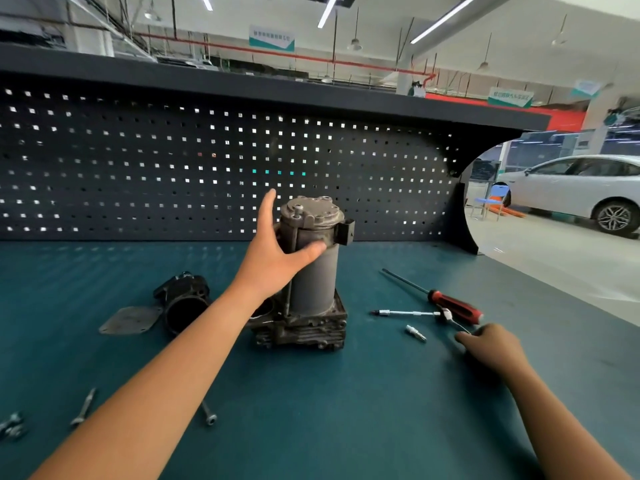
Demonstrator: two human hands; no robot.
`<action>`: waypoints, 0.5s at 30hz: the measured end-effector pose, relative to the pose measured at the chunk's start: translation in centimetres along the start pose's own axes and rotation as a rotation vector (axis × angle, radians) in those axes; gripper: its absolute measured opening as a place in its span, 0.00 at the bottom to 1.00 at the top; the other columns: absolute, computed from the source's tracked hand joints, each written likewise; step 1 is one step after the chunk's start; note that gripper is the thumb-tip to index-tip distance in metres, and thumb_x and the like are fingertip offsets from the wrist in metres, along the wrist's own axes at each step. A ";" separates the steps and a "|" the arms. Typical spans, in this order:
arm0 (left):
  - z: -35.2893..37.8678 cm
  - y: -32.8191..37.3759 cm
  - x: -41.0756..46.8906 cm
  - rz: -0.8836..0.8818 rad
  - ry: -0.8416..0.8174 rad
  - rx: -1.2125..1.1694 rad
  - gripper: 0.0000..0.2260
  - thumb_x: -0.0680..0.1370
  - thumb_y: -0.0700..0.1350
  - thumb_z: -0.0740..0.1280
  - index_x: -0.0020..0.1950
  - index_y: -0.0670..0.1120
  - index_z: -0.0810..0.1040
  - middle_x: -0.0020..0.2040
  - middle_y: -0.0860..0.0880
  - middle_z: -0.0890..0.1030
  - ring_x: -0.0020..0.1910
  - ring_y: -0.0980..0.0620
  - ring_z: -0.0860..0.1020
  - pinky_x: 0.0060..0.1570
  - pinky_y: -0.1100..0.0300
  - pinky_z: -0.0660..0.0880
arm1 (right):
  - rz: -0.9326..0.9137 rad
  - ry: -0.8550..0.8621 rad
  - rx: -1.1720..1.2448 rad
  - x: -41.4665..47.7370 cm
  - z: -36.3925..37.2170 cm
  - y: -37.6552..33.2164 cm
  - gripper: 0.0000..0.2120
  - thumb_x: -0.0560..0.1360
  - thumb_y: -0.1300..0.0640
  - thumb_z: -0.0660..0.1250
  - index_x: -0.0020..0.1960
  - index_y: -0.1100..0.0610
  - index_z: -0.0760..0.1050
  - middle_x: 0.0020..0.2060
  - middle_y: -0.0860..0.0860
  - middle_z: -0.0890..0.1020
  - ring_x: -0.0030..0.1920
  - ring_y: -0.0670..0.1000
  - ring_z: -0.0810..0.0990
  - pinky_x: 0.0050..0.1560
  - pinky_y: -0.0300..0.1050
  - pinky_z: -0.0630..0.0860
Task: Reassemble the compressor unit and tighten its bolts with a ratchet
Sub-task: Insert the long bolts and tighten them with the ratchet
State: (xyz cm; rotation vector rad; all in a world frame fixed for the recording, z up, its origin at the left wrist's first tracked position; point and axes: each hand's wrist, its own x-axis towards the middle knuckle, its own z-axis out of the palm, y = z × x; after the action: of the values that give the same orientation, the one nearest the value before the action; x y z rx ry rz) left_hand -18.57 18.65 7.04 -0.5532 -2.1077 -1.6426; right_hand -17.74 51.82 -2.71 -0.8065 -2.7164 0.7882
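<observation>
Teal counter (346, 410) carried a job judged half done: loose bolts (83, 407), a plate (130, 320) and a black housing (183, 303) lay at the left, off the compressor (311, 271), which stood upright mid-counter. Around its cylinder the left hand (277, 251) was wrapped, thumb in front. Rightward, past the screwdriver (453, 306), the right hand (491, 344) lay curled beside a thin tool (408, 312) — gripping it or not, I could not tell.

Tally on the tabletop (346, 393): one compressor (313, 271), one housing (183, 299), one plate (130, 319), one screwdriver (453, 308), one ratchet (408, 312), one bit (415, 333), two clear bolts (83, 407) (209, 414), plus blurry hardware (12, 426) far left.
</observation>
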 end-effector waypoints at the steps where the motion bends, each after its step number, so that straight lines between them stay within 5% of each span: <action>1: 0.1 -0.1 0.0 -0.001 0.006 -0.003 0.44 0.72 0.45 0.73 0.76 0.58 0.46 0.51 0.67 0.69 0.46 0.76 0.70 0.39 0.83 0.65 | -0.007 0.010 -0.031 -0.1 0.1 -0.2 0.15 0.74 0.51 0.66 0.37 0.63 0.73 0.32 0.55 0.75 0.34 0.54 0.73 0.31 0.42 0.65; 4: 0.3 -0.3 0.1 0.001 0.014 0.001 0.43 0.72 0.44 0.72 0.76 0.56 0.46 0.49 0.68 0.69 0.41 0.83 0.68 0.37 0.85 0.65 | -0.028 0.033 -0.139 -0.7 0.1 -0.6 0.15 0.75 0.49 0.65 0.40 0.62 0.73 0.36 0.55 0.76 0.39 0.56 0.75 0.35 0.43 0.67; 7: 0.2 -0.4 0.3 -0.003 0.003 0.008 0.43 0.72 0.45 0.73 0.76 0.58 0.46 0.51 0.67 0.69 0.46 0.78 0.70 0.41 0.82 0.66 | -0.089 0.082 -0.172 -1.8 -0.4 -1.4 0.17 0.76 0.48 0.64 0.53 0.63 0.75 0.48 0.59 0.78 0.48 0.58 0.76 0.41 0.45 0.71; 11: -0.4 0.0 0.7 -0.015 -0.054 0.022 0.44 0.71 0.46 0.73 0.76 0.60 0.45 0.56 0.64 0.68 0.51 0.73 0.69 0.50 0.74 0.66 | -0.391 0.126 0.346 -5.2 -0.7 -5.6 0.19 0.76 0.50 0.66 0.62 0.59 0.76 0.53 0.53 0.81 0.55 0.52 0.78 0.48 0.39 0.67; 15: -0.7 0.3 0.9 -0.021 -0.095 0.035 0.45 0.71 0.47 0.73 0.76 0.59 0.44 0.61 0.62 0.66 0.56 0.67 0.68 0.46 0.77 0.66 | -0.621 0.006 0.776 -9.6 -0.9 -12.2 0.18 0.77 0.49 0.63 0.65 0.53 0.73 0.54 0.41 0.77 0.49 0.28 0.74 0.44 0.21 0.67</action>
State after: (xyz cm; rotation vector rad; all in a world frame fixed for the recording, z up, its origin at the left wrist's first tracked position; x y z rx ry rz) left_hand -19.14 18.05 7.94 -0.6112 -2.2120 -1.6171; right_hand -14.90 38.21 4.36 0.1898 -2.1254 1.4697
